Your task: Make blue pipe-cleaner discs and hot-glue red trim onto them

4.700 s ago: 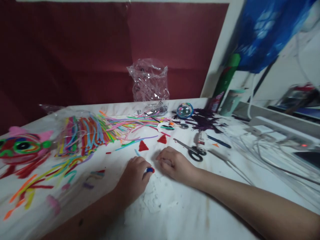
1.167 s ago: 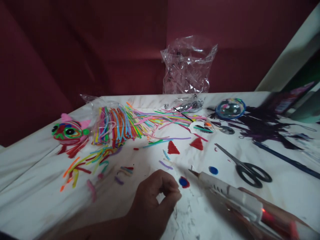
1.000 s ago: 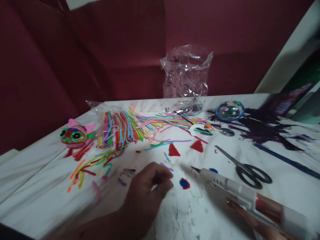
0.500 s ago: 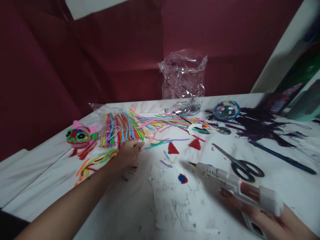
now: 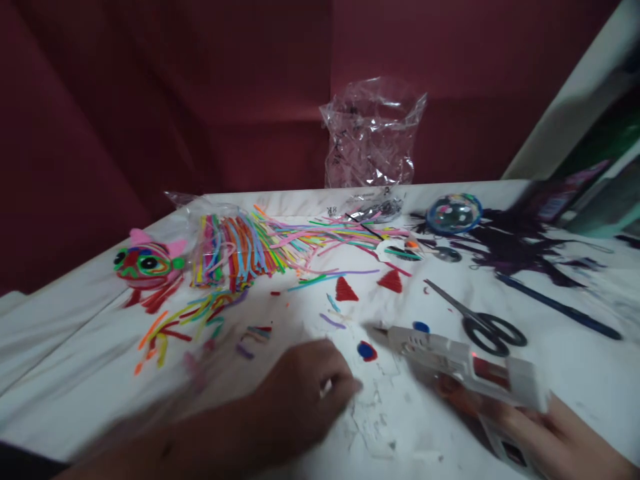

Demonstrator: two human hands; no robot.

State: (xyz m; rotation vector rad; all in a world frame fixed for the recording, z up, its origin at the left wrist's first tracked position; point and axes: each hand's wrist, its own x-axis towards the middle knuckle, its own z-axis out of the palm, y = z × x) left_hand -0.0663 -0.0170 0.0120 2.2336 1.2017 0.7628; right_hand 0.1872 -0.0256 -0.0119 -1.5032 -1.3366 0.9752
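Note:
My left hand (image 5: 313, 393) is over the paper sheet (image 5: 373, 417) at the lower middle, its fingers curled together; whatever they hold, if anything, is too small to make out. My right hand (image 5: 530, 420) grips a white glue gun (image 5: 450, 360) at the lower right, nozzle pointing left. Near the nozzle lie a blue disc with a red rim (image 5: 367, 351) and a blue disc (image 5: 421, 327). Two red triangles (image 5: 346, 289) (image 5: 391, 281) rest beyond them. Small purple and blue strips (image 5: 332, 321) lie beside the paper.
Scissors (image 5: 480, 323) and a dark blue pen-like tool (image 5: 560, 307) lie right. Colourful pipe cleaners (image 5: 235, 250) spread across the back left, near a pink-eared figure (image 5: 149, 267). A clear bag (image 5: 373, 143) stands behind; a clear dome (image 5: 455, 214) and black scraps (image 5: 520, 247) are back right.
My left hand has moved from the pipe cleaners toward me and right, over the paper. The glue gun has shifted slightly left, uncovering more of the blue disc. The view has shifted a little.

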